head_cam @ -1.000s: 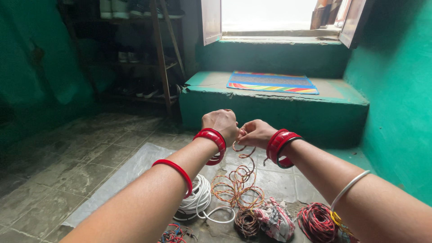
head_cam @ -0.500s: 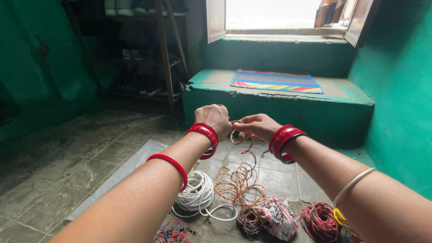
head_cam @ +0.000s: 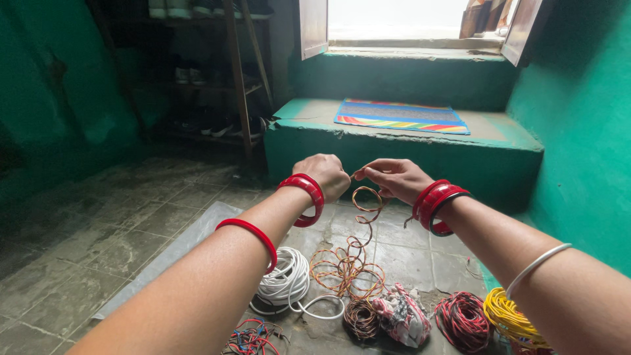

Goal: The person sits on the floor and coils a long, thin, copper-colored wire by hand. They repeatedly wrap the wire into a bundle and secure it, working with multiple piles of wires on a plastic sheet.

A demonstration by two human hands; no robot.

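Your right hand (head_cam: 394, 177) and left hand (head_cam: 327, 173) moved apart, fingers pinching the orange wire (head_cam: 360, 217), stretching it.

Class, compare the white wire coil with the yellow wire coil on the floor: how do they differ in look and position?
The white wire coil lies under the left forearm, with one loose end curling out; the yellow wire coil lies far right, partly hidden by the right forearm. The white bundle looks bulkier than the visible yellow part. Both are looped bundles resting on the floor, untouched.
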